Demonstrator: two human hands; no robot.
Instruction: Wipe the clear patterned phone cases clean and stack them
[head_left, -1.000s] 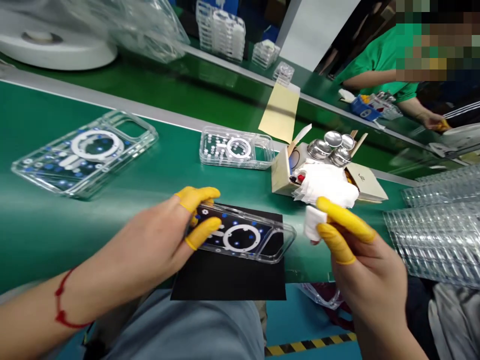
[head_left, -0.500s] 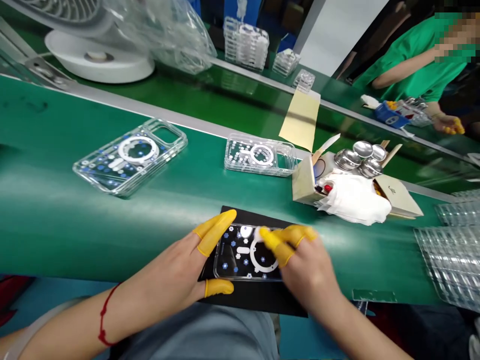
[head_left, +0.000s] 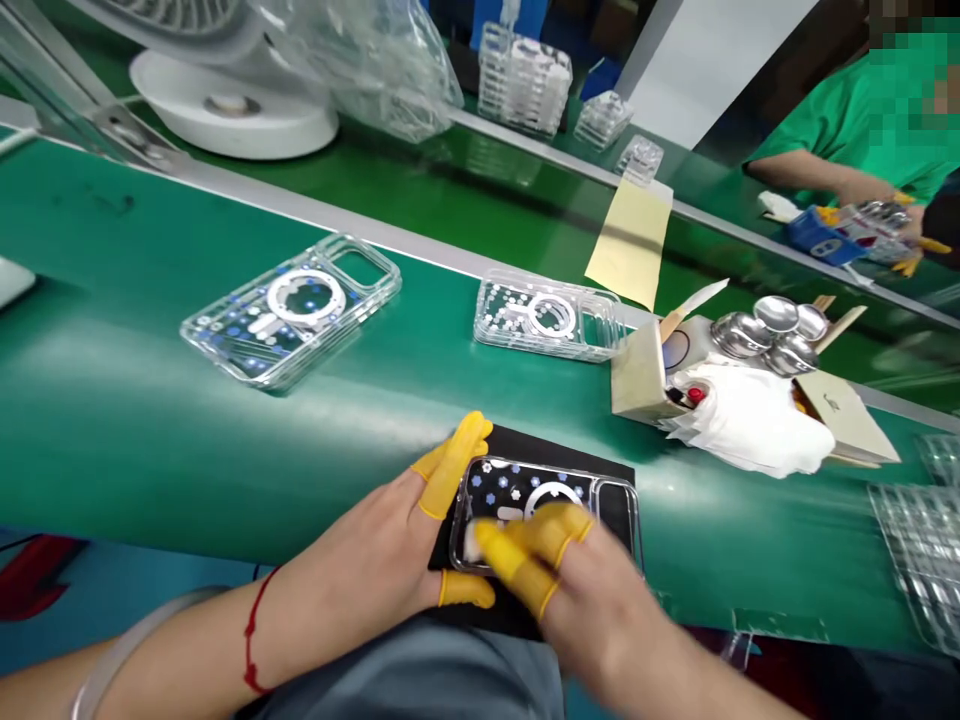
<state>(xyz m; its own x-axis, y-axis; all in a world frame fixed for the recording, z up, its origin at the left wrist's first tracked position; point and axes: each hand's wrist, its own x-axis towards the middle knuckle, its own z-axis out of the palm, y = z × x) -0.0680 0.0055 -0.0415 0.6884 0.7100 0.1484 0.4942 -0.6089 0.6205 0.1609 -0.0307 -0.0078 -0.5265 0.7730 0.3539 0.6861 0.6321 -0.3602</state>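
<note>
A clear phone case (head_left: 516, 485) with small blue and white flowers and a white ring lies flat on a black mat (head_left: 564, 447). My left hand (head_left: 397, 535), in yellow finger cots, grips its left end, fingers at the upper corner and thumb along the lower edge. Yellow cots also cover fingers of my right hand (head_left: 577, 580), which is blurred by motion. Its fingertips are closed on a small white wad (head_left: 472, 542), pressed against the case's lower left part. Whether the wad is cloth or cotton I cannot tell. This hand hides part of the ring.
Other clear cases lie behind, a left stack (head_left: 292, 310) and a middle stack (head_left: 547, 315). A box (head_left: 637, 375) with white wipes (head_left: 757, 420) and metal pots (head_left: 791, 352) stands right. Clear trays (head_left: 915, 560) sit far right. Across the bench, a person in green (head_left: 832, 120) works.
My right hand has swept the white wad from beside the ring to the case's lower left, uncovering the camera cutout. My left hand stays at the case's left end. The whole view has shifted.
</note>
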